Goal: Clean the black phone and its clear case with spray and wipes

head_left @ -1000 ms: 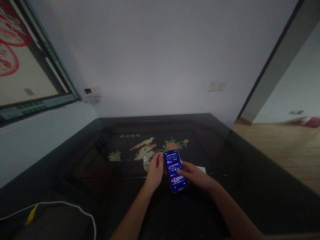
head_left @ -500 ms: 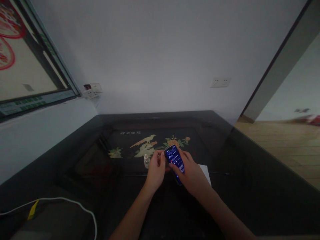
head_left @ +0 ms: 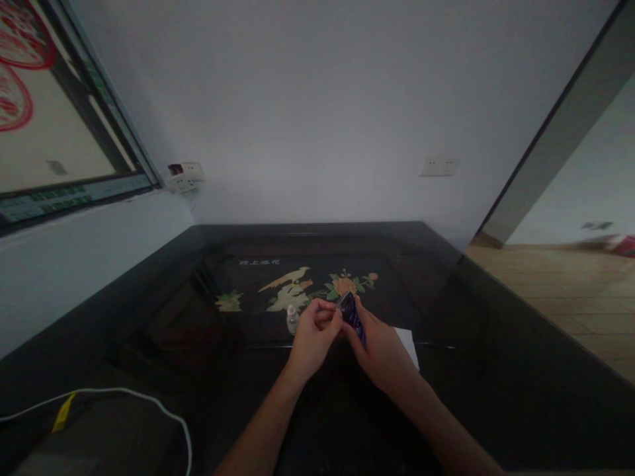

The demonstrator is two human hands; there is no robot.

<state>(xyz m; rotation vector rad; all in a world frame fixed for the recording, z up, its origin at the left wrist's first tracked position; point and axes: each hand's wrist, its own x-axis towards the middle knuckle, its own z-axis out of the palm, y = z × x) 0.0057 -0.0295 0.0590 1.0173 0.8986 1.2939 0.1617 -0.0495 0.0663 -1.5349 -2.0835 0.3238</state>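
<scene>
— Phone [head_left: 353,320] orientation differs from the frame half a second ago: the screen now faces more to the side, appears narrower, and no longer shows a readable clock. Specify its position.

— Near the middle of the black table [head_left: 496,370], raised in front of the inlaid flower motif [head_left: 344,284] and set between both hands. The body leans, its top end pointing up and slightly left.

— State the condition of the right hand [head_left: 384,347].

— Fingers wrapped around the phone from the right side, thumb laid across the front. The grip is closed.

— And the left hand [head_left: 313,334]?

— Fingers curled, thumb and index fingertip pinched together on the phone's upper left edge. Detail at the fingertips is too small to resolve.

— List adjacent items.

— Small clear bottle [head_left: 292,321]: upright, just beside the left hand, on its left. White flat item [head_left: 407,345]: on the table, partly hidden by the right hand. White cable [head_left: 149,398] with yellow tag [head_left: 63,414]: lower left, well apart from both hands.
</scene>
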